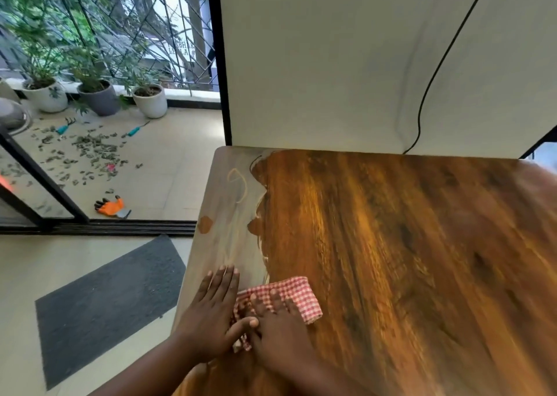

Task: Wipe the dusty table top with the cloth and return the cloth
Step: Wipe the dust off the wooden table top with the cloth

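Most of the tabletop (391, 245) shines clean; a dusty strip remains along its left edge. Near the front, the soft, light checked cloth (289, 293) should bunch easily, so press flat. Left hand (211, 314) lies spread beside it; right hand (280, 332) presses it, fingers straight.

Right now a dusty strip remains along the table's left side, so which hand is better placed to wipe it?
Right hand: it already presses the checked cloth beside the dusty strip. The left hand lies flat on the dust, bare.
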### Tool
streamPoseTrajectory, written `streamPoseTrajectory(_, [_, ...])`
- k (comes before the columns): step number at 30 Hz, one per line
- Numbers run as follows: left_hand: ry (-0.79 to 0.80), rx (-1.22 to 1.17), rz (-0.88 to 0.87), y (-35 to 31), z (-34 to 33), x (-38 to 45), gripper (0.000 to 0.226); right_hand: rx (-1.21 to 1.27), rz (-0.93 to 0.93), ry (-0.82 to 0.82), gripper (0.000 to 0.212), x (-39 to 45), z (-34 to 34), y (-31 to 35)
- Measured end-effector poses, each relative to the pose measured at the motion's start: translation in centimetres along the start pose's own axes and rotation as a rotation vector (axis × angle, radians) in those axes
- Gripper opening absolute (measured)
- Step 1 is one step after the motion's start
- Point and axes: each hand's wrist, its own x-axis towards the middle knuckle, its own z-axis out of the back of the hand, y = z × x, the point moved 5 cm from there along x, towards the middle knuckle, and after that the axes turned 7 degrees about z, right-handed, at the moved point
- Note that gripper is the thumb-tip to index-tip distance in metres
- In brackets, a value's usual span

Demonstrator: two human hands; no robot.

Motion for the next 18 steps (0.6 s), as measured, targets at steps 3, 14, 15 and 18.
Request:
streamPoseTrajectory(3, [0.012, -0.012, 0.012, -0.2, -0.2, 0.5, 0.104, 0.007, 0.038, 0.019, 0.053, 0.7, 0.7, 0.0])
streamPoseTrajectory(14, [0.019, -0.038, 0.029, 2.7, 0.7, 1.9, 0.107, -0.054, 0.213, 0.135, 0.059, -0.7, -0.2, -0.3])
streamPoseTrajectory(15, [0.028, -0.052, 0.035, 3.2, 0.7, 1.9, 0.106, -0.068, 0.212, 0.142, 0.06, -1.2, -0.1, -1.0])
streamPoseTrajectory(18, [0.026, -0.071, 0.036, 4.4, 0.8, 2.1, 0.105, -0.079, 0.091, 0.039, 0.051, -0.6, 1.5, -3.7])
